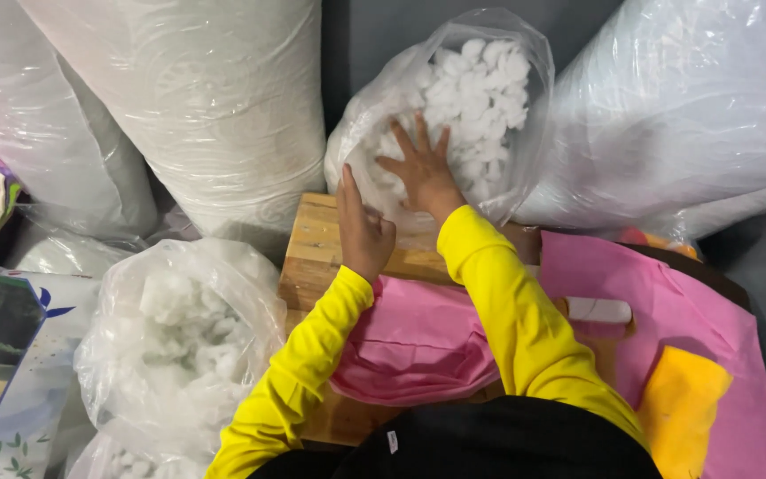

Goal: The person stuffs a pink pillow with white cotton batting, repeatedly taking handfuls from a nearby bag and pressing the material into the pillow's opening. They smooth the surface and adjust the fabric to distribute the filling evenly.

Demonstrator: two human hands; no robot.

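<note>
While the clear bag [525, 53] at the top middle is steadied by the flat left hand [363, 232], white fluff balls [480, 89] should be scooped gently by the spread right hand [425, 173].

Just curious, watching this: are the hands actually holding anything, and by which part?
Right hand reaches into the clear bag, fingers spread on the white stuffing; no closed grip shows. Left hand rests at the bag's lower edge; a hold cannot be told.

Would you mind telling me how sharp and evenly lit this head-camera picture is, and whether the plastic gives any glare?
Head view: light is soft and even; the hands, right hand in the open bag of stuffing and left hand at its edge, look sharp. Mild sheen shows on the big plastic-wrapped roll, none blown out. The gap behind the bags is dark.
</note>
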